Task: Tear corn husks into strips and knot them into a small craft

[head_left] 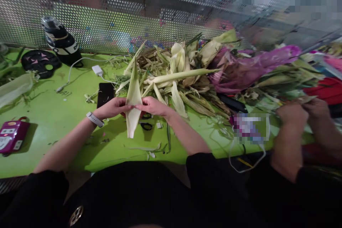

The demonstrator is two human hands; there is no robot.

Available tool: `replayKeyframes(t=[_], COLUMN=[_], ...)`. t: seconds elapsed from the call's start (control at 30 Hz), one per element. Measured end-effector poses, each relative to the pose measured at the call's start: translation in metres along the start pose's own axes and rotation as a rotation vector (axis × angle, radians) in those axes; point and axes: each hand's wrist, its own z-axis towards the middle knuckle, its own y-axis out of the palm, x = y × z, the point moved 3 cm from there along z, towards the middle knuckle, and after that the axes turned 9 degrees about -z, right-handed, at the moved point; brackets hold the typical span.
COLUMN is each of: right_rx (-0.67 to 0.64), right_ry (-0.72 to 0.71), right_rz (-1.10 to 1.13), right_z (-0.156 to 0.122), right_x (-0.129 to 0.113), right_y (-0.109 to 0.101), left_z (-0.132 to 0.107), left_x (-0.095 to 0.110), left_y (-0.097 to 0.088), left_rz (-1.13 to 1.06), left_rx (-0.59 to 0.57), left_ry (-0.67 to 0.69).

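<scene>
A long pale corn husk point(133, 94) stands nearly upright above the green table, its narrow tip pointing away from me. My left hand point(119, 106) pinches its left edge near the middle, and a white band circles that wrist. From the other side my right hand point(153, 106) grips the same husk, so the two thumbs almost meet on its face. The fingers behind the husk are partly hidden. Below and right of the husk lie black-handled scissors point(146, 126), mostly under my right hand. Behind my hands is a heap of corn husks point(184, 74), some fresh, some dried brown.
A dark phone point(105, 94), a white adapter with a cable point(97, 70), and a black bottle point(62, 44) are on the table point(80, 142). A purple power strip point(14, 135) sits left. A purple plastic bag point(240, 69) lies right, near a co-worker's hands point(294, 115). Perforated metal panels rise behind.
</scene>
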Motion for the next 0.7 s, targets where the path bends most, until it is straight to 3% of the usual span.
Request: replayKeyframes(t=[0.47, 0.57, 0.7], right_rx=[-0.073, -0.009, 0.146], right_ry=[-0.141, -0.109, -0.077], right_rz=[-0.009, -0.046, -0.191], right_z=[-0.004, -0.003, 0.0], right_x=[-0.001, 0.002, 0.003], right_y=[-0.002, 0.0, 0.003], left_z=[-0.005, -0.005, -0.004], left_x=[0.011, 0.01, 0.011], left_y=[0.003, 0.003, 0.004], left_rz=[0.048, 0.168, 0.408], left_rx=[-0.088, -0.028, 0.14], left_ry=[0.084, 0.13, 0.202])
